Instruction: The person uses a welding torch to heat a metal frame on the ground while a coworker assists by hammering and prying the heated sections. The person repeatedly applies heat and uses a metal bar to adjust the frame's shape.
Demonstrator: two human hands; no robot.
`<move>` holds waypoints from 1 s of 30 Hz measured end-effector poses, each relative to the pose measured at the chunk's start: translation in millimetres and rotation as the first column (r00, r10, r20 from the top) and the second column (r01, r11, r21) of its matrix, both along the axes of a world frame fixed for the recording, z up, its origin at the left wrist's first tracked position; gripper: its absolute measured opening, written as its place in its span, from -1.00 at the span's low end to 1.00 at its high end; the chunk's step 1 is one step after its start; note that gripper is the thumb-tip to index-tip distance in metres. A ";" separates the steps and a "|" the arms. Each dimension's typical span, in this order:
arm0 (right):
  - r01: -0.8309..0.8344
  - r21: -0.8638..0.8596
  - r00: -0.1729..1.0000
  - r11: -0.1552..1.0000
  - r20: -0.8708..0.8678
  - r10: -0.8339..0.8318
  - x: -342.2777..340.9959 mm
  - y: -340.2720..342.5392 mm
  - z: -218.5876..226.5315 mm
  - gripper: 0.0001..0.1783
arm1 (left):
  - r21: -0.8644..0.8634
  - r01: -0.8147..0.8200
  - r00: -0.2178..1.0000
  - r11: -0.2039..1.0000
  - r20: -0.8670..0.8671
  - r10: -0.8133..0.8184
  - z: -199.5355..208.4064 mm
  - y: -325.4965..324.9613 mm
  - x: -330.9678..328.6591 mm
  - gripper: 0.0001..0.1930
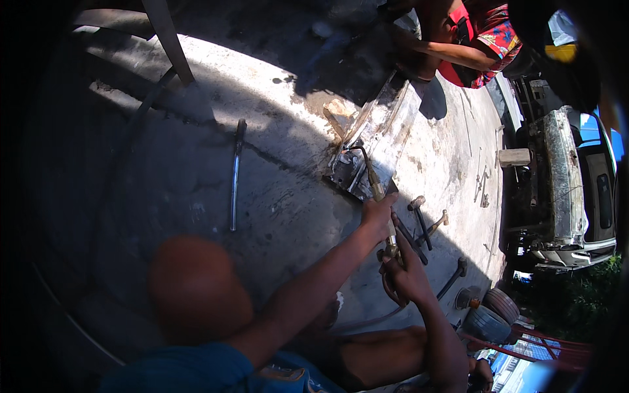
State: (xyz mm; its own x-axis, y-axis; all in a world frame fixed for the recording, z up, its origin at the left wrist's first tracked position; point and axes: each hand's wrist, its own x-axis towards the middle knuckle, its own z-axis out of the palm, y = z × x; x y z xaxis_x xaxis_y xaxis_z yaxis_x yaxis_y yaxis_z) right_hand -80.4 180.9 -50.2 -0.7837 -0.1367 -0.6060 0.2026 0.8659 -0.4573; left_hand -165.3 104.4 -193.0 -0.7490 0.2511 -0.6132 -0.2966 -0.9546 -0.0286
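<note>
A brass gas torch (377,188) with a bent, thin tip slants across the middle of the picture. My left hand (377,219) is wrapped round its shaft. Lower down, my right hand (407,276) grips the torch's rear end by the valves, and a hose trails away below. The torch tip ends over the near end of a long, worn sheet-metal piece (391,131) lying on the concrete. A small bright orange spot shows at the tip. Dark, bent metal forms the near end of that piece.
Right of my hands lie several hammers (419,206). A steel bar (236,173) rests on the floor at left. Another person (468,56) in red crouches at the metal's far end. Farther right are a wooden block (515,157), a vehicle body (567,183) and tires (488,322).
</note>
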 end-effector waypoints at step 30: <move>0.267 -0.355 0.903 0.896 0.416 -0.104 -7.6 78.1 12.4 -0.53 | -0.428 0.192 0.954 0.883 -0.131 -0.271 15.6 38.4 70.3 -0.60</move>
State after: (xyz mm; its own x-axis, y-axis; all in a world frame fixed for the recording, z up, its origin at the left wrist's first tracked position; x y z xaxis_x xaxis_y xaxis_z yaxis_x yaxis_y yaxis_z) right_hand -88.0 259.0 -37.9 -0.5410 -0.3022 -0.7849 0.5677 0.5573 -0.6059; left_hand -95.0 142.8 -177.4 -0.8081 0.1899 -0.5576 -0.4728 -0.7738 0.4215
